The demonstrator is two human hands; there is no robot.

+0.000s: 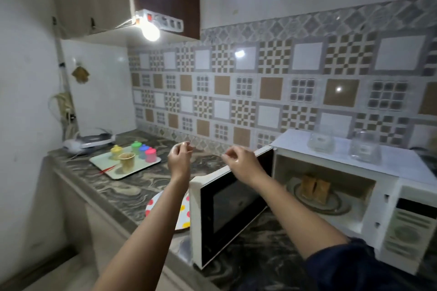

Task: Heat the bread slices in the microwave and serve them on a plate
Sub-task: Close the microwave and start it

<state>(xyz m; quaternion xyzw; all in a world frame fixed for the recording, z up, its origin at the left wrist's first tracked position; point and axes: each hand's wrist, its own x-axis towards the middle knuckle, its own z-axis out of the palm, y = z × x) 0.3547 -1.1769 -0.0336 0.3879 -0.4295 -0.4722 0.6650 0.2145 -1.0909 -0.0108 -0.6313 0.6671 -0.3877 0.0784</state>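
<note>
**Open microwave with bread inside; both hands raised above the door**

- Microwave (399, 196): white, set at right of frame on a dark marbled countertop (123, 194). Its door (227, 205) is swung wide open toward lower centre, the dark window facing the camera.
- Bread slices (315, 189): two toasted-brown pieces seen standing side by side on the round turntable plate (331, 205) inside the cavity.
- Left hand (179, 157): held in the air at centre of frame, left of the door's top edge, fingers curled loosely inward; nothing is gripped.
- Right hand (241, 160): held just above the door's top edge, fingers curled; whether the edge is touched cannot be told. Nothing is seen gripped.
- Polka-dot plate (183, 210): white with red and yellow dots, lying on the countertop, partly hidden behind the left forearm and the door.
- Tray (139, 170): pale, at centre left, carrying small yellow, green, blue and pink lidded containers (144, 151) and a beige cup (127, 160).
- Two clear glass containers (365, 149): resting on top of the microwave.
- Lit bulb (150, 29): upper left, under the cabinet.
</note>
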